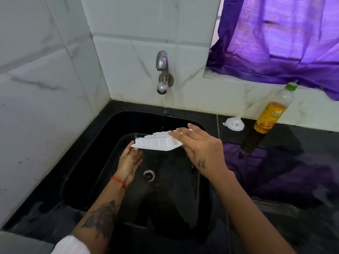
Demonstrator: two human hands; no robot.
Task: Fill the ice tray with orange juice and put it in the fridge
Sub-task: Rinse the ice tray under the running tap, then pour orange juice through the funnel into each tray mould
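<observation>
White marble-look tiles (45,88) cover both walls of the corner, and a purple curtain (278,39) hangs over the window ledge at the right. Below runs the black tabletop (286,162), wet and shiny, with a black sink (102,162) sunk into it; the drain (149,175) sits in its floor. A steel tap (162,72) comes out of the back wall above the sink.

Over the basin the person holds the white tray (157,143) upside down and tilted, its cell bottoms facing up. The right hand (201,145) has it at the right end, fingers laid fairly straight across the top and the thumb hidden beneath, so the grip there is on the tray. The left hand (129,160) is released, palm up, fingertips touching the rim's left corner.

On the tabletop to the right a juice bottle (273,109) with a green cap stands upright, partly full, and a small white funnel (233,123) lies just beside it.
</observation>
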